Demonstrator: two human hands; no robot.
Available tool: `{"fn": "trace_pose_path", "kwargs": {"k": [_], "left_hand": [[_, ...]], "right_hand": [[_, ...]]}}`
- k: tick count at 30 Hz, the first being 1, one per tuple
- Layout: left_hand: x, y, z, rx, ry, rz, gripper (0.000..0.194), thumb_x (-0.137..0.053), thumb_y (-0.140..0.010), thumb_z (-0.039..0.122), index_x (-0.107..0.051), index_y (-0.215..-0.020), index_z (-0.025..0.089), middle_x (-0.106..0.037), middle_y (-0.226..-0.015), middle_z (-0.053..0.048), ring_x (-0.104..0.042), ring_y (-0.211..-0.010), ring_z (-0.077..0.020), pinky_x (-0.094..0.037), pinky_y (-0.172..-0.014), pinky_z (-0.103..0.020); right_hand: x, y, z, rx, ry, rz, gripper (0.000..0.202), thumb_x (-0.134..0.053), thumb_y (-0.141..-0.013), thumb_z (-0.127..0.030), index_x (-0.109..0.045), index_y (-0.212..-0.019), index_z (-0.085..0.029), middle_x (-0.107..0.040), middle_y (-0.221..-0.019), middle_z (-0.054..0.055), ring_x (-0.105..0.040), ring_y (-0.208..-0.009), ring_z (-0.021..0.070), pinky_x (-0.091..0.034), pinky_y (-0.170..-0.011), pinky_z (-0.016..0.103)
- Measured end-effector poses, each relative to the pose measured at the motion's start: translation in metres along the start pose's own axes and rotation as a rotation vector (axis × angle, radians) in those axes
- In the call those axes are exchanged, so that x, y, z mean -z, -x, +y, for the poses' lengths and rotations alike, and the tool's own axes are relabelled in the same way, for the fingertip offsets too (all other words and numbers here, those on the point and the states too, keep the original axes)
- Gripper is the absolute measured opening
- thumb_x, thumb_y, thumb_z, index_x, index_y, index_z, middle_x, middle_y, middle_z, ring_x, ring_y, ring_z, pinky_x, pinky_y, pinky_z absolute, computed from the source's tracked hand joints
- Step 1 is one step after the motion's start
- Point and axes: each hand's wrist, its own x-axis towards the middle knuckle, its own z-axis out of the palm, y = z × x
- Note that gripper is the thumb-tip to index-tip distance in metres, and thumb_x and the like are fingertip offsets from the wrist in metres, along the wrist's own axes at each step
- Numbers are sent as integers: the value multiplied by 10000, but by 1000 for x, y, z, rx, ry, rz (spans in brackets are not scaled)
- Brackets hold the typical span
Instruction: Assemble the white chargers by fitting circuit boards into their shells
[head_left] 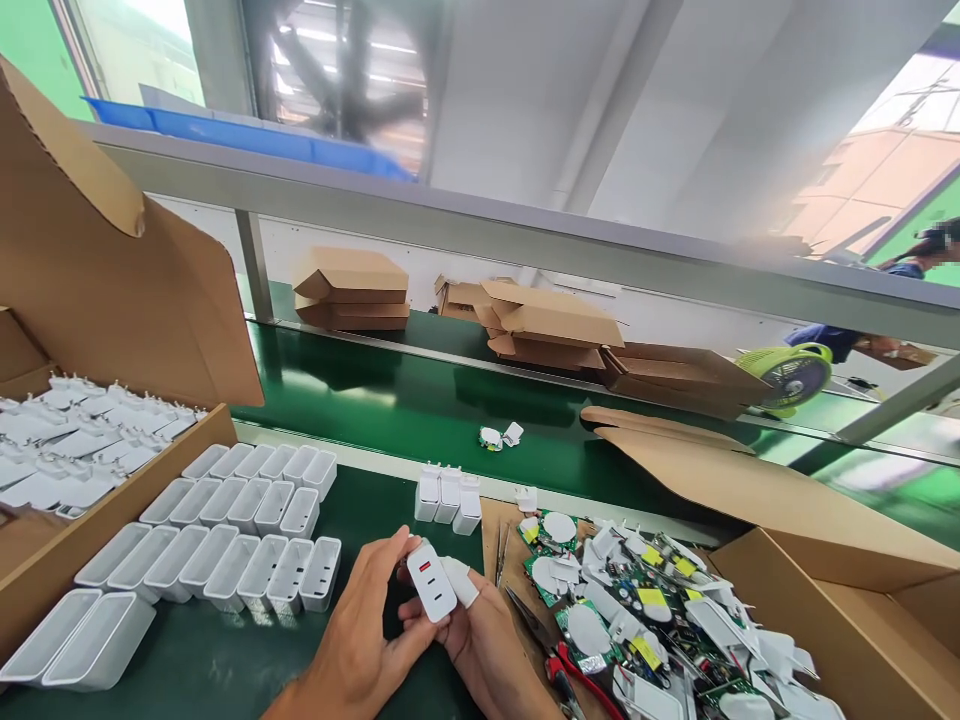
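Between my two hands is a white charger (432, 582), its port face turned toward me with a red-marked port and two smaller slots. My left hand (358, 622) grips it from the left, fingers bent around its edge. On the other side, my right hand (484, 625) holds it too, with white covers on fingertips beside the charger. Just beyond stand three white chargers (448, 494) with plug pins up. Left of my hands, rows of white open housings (244, 567) sit on the green bench. Pliers (562, 655) with red handles lie near my right hand.
Circuit boards with white parts (637, 610) are heaped at right beside an open cardboard box (847, 620). Another box (225, 425) at left holds white plug covers (82, 435). A small board (491, 438) lies on the green belt (390, 400). Cartons (352, 285) and a green fan (791, 380) stand behind.
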Motion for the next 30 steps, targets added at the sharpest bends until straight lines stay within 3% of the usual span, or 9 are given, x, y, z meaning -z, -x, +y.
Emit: {"fn": "trace_pose_path", "kwargs": {"k": [4, 7, 9, 13, 15, 18, 21, 26, 30], "left_hand": [[-2, 0, -1, 1, -11, 3, 711, -673, -973, 260, -304, -1581, 275, -657, -1316, -125, -678, -1180, -282, -609, -989, -441], [-2, 0, -1, 2, -50, -17, 705, -666, -969, 243, -308, -1575, 272, -647, -1338, -139, -665, -1214, -298, -596, -1015, -474], [-1, 1, -2, 6, -93, -74, 702, -672, -946, 210, -344, -1562, 278, -625, -1387, -148, -638, -1276, -319, -574, -1056, -510], [2, 5, -6, 42, -169, -254, 739, -667, -839, 76, -463, -1511, 304, -487, -1582, -146, -574, -1394, -343, -563, -1092, -500], [4, 8, -9, 51, -186, -311, 757, -640, -827, 42, -464, -1516, 302, -422, -1644, -136, -548, -1427, -329, -549, -1112, -470], [6, 10, -13, 18, -223, -329, 665, -598, -881, 53, -472, -1493, 281, -427, -1652, -123, -529, -1448, -302, -523, -1139, -451], [7, 12, -18, -74, -295, -317, 519, -562, -944, 91, -508, -1435, 252, -494, -1604, -139, -561, -1422, -292, -557, -1104, -422], [3, 14, -26, -275, -413, -257, 462, -514, -957, 61, -550, -1396, 200, -602, -1463, -202, -653, -1311, -304, -604, -1036, -402], [-2, 16, -22, -270, -441, -200, 463, -517, -944, 50, -585, -1371, 216, -660, -1270, -183, -731, -1126, -285, -658, -891, -364]], "right_hand": [[2, -1, 2, -9, 58, 43, 411, -802, -850, -530, -745, -1028, -163, -771, -980, 106, -748, -877, 279, -597, -855, 440], [9, -4, 5, 105, 215, 119, 415, -764, -865, -545, -751, -1066, -183, -776, -1021, 119, -740, -945, 308, -592, -918, 485], [16, -5, 6, 267, 417, 147, 358, -764, -873, -461, -750, -1133, -216, -764, -1121, 119, -715, -1055, 317, -562, -1003, 490], [29, 1, 8, 637, 1074, 48, 383, -653, -883, -165, -714, -1247, -263, -658, -1350, 113, -630, -1256, 311, -508, -1095, 465], [30, 6, 9, 665, 1231, 32, 382, -601, -889, -117, -690, -1232, -258, -626, -1378, 110, -646, -1231, 294, -535, -1056, 433], [25, 10, 7, 561, 1205, 125, 355, -657, -881, -164, -602, -1224, -241, -669, -1229, 83, -708, -1028, 243, -589, -908, 355], [20, 11, 4, 467, 1146, 223, 401, -737, -820, -182, -569, -1179, -242, -674, -982, 14, -680, -847, 213, -577, -782, 318], [22, 7, 11, 523, 1099, 124, 158, -702, -871, -191, -623, -994, -251, -594, -933, -14, -578, -777, 173, -494, -709, 282], [24, 3, 19, 442, 999, 168, 163, -685, -896, -242, -623, -1047, -244, -584, -891, -16, -578, -754, 174, -478, -677, 276]]}}
